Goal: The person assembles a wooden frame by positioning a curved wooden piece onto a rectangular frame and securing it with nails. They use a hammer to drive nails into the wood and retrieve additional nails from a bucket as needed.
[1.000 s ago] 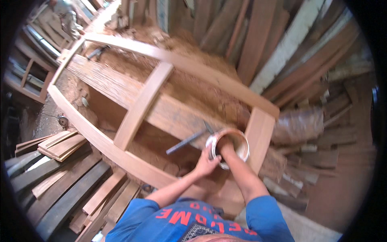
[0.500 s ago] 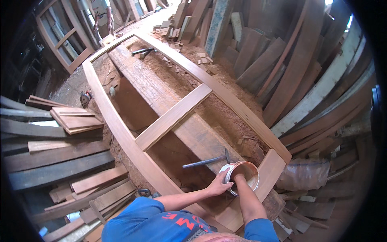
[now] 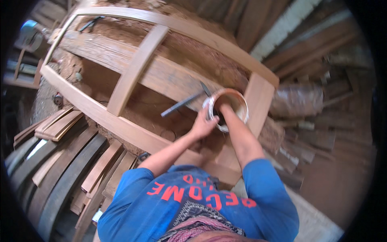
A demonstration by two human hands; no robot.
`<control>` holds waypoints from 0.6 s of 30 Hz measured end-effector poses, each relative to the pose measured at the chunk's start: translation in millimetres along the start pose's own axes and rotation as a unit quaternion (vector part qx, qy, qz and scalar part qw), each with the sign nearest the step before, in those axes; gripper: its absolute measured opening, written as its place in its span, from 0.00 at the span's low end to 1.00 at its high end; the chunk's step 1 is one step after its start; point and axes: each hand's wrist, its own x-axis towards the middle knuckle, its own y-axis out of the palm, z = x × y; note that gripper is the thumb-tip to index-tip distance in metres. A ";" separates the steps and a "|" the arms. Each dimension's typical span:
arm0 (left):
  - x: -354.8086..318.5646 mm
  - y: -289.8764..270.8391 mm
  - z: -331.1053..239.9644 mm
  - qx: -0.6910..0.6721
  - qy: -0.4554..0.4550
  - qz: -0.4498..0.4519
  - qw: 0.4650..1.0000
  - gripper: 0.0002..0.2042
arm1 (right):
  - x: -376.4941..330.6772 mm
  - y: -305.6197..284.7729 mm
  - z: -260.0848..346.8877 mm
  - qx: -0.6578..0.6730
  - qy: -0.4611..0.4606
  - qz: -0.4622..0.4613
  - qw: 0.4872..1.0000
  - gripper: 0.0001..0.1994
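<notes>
A white plastic bucket point(image 3: 241, 105) with a reddish-brown stained rim stands tilted toward me at the near right corner of a wooden frame point(image 3: 135, 74). My left hand point(image 3: 204, 123) grips the bucket's left side at the rim, thumb toward the opening. My right hand point(image 3: 225, 109) reaches down inside the bucket; its fingers are hidden there, and so are the contents. Just left of the bucket lies a hammer point(image 3: 182, 103), its dark handle pointing left and its head close to the bucket's wall. The frame has a crosspiece and rests over a thick, worn beam point(image 3: 169, 78).
Stacked boards point(image 3: 76, 169) fill the left side, with thin panels point(image 3: 58, 124) on top. Long planks point(image 3: 286, 28) lean at the far right. A plastic-wrapped bundle point(image 3: 298, 100) lies right of the frame. Another dark tool point(image 3: 89, 24) rests near the frame's far end.
My view has tilted down and turned, so the frame sits higher and more of my shirt shows. My left hand stays on the bucket, and my right hand remains inside it.
</notes>
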 end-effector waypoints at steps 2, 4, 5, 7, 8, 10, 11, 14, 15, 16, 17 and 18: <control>7.0 1.9 14.4 0.083 0.057 -0.011 0.995 0.37 | -5.6 -12.1 -0.5 0.061 0.049 -0.012 0.997 0.21; 13.2 -4.2 18.8 -0.001 -0.031 0.006 1.000 0.34 | -23.4 -46.8 26.2 0.096 0.101 -0.017 0.990 0.21; 16.2 -1.5 12.4 -0.038 -0.059 0.020 0.997 0.33 | -28.6 -52.7 22.1 0.103 0.102 -0.032 0.989 0.21; 19.7 -0.2 -14.7 -0.081 -0.096 0.054 0.991 0.33 | -35.9 -56.7 10.1 0.128 0.079 -0.066 0.986 0.20; 20.8 0.7 -23.6 -0.105 -0.114 0.067 0.986 0.33 | -37.9 -59.4 1.1 0.144 0.053 -0.084 0.985 0.20; 19.5 -0.6 -31.5 -0.098 -0.126 0.089 0.983 0.33 | -45.9 -57.3 -10.1 0.136 0.064 -0.125 0.981 0.17; 19.2 -5.8 -33.8 -0.088 -0.136 0.086 0.983 0.33 | -58.3 -78.4 -1.2 0.141 0.073 -0.129 0.979 0.16; 21.9 -11.6 -25.1 0.036 -0.049 0.016 0.998 0.31 | -115.4 -127.9 3.4 0.218 0.008 -0.186 0.958 0.14; 18.8 -12.6 -49.3 0.071 -0.046 -0.011 0.996 0.30 | -123.9 -128.3 -7.7 0.263 -0.021 -0.210 0.941 0.15; 17.7 -12.5 -63.2 0.106 -0.043 -0.039 0.993 0.29 | -130.5 -128.2 -15.8 0.307 -0.050 -0.233 0.921 0.15; 24.7 -13.8 -53.0 0.074 0.035 -0.120 0.989 0.26 | -146.5 -150.4 -9.3 0.336 -0.033 -0.187 0.922 0.14; 31.3 -10.2 -61.7 0.047 0.089 -0.144 0.984 0.21 | -158.9 -162.4 -12.2 0.378 -0.028 -0.161 0.911 0.14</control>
